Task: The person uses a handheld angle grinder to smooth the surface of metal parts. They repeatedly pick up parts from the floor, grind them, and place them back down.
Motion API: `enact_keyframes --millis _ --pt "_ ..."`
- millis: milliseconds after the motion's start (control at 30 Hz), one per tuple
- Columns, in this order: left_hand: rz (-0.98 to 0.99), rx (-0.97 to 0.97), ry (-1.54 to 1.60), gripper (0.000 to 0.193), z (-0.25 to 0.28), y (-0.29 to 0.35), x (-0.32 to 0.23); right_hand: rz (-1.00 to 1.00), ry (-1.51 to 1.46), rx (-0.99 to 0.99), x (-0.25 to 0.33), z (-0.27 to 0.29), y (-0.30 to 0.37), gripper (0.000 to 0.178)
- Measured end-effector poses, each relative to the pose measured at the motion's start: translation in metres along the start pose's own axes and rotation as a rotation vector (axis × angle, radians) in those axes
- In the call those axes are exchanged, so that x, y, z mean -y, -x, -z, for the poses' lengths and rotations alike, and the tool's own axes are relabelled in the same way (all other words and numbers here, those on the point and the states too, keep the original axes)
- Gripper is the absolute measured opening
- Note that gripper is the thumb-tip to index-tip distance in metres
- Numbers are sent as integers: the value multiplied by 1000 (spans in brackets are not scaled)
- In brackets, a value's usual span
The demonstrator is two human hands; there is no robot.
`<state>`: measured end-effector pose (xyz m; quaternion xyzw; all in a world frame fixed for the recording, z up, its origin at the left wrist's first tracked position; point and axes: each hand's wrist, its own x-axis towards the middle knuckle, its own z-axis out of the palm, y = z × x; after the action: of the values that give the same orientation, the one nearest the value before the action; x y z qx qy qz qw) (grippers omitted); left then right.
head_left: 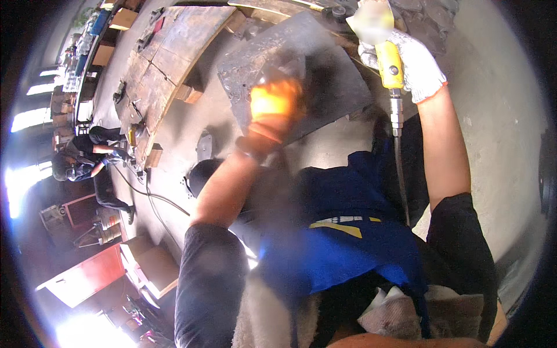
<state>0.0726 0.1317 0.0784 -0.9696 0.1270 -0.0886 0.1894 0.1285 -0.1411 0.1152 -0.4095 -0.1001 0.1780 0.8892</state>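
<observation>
My right hand (pixel 415 66), in a white knitted glove, is closed around a yellow air tool (pixel 390 62). The tool's far end is blurred, and a metal coupling (pixel 396 110) joins it to a thin hose running down toward my lap. Over a dark, flat-topped block (pixel 339 81) is my left hand (pixel 275 104), gloved and glowing orange. Motion and glare smear its fingers. A dark shape shows just beyond them; I cannot make out whether the hand holds it or only touches it.
A wooden table (pixel 174 46) stands at the far left. Beside it another person (pixel 87 156) crouches with a yellow tool. Hoses (pixel 148 194) cross the floor. Dark round parts (pixel 418 23) are heaped at the far right, and a grey metal piece (pixel 205 145) lies near my left forearm.
</observation>
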Motion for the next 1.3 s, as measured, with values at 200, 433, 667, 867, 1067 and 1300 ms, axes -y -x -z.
enact_keyframes --millis 200,433,667,867,1067,1300 --pt "7 98 474 23 1 51 1 40 -71 101 -11 18 -8 37" --pt "120 424 1104 32 -16 173 -84 -3 34 38 -1 -8 -4 37" --pt "205 438 1195 32 -9 174 -67 -60 110 47 2 -25 0 37" --pt "172 735 1181 35 -12 169 -71 -84 147 52 2 -31 1 38" --pt "109 706 1234 32 -39 171 -79 -126 176 51 5 -31 -3 38" --pt "467 -37 1048 61 -18 132 -53 -163 188 27 5 -32 -3 38"
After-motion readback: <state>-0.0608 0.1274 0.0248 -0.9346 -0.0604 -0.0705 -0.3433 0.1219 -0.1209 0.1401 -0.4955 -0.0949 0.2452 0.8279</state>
